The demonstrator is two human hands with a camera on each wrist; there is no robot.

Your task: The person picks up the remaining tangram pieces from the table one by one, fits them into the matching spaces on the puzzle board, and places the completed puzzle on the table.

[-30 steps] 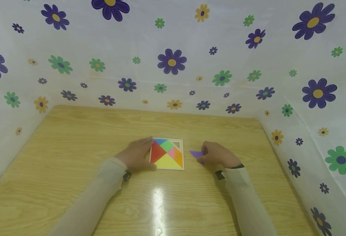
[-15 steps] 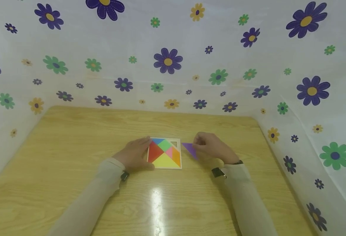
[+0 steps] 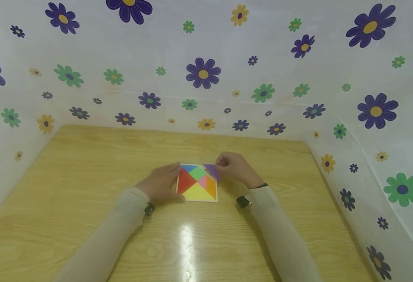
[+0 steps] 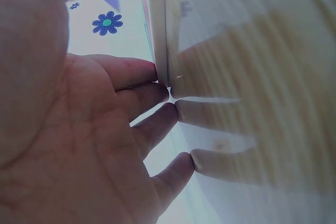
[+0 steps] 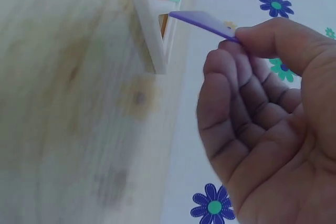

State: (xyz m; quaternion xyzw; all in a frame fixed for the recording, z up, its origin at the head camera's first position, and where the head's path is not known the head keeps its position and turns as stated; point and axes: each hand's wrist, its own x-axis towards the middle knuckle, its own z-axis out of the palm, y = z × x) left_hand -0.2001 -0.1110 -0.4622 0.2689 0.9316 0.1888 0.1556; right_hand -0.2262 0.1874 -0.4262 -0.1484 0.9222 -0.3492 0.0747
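Note:
A square white-framed tangram puzzle lies on the table, filled with red, yellow, blue, green, pink and orange pieces. My left hand rests along its left side, thumb by the near corner and fingers by the far one. In the left wrist view those fingers stretch out to the frame's edge and the tabletop. Between thumb and fingertips my right hand pinches a purple triangle piece, tilted over the far right corner of the frame. In the right wrist view the piece's tip meets the frame next to a small triangular gap.
The wooden table extends around the puzzle, with a bright light reflection toward its near side. A white flower-printed cloth rises behind the table and along both sides.
My right hand has carried the purple triangle leftward and away from me, from beside the puzzle to over its far right corner. The left hand stays at the frame's left side.

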